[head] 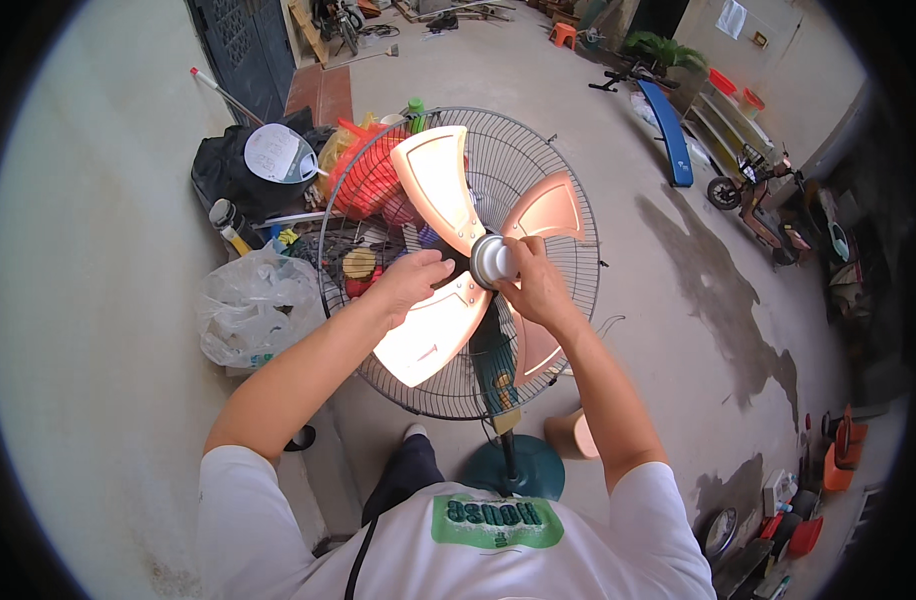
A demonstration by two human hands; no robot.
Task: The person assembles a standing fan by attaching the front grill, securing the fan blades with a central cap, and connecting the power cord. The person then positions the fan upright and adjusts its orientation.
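A pedestal fan stands in front of me with its front grille off, so the pale copper-coloured blades are exposed before the round wire rear guard. My right hand has its thumb and fingers around a white round knob at the centre of the blades. Just left of the hub is my left hand, its fingers bent over the lower left blade; whether it grips the blade edge is unclear. Below, the dark post rises from a green round base.
To the left lie a clear plastic bag, a black bag with a hand fan on it, and a red bag. A tan cylinder is beside the base. Farther right are a blue padded bench and an electric scooter.
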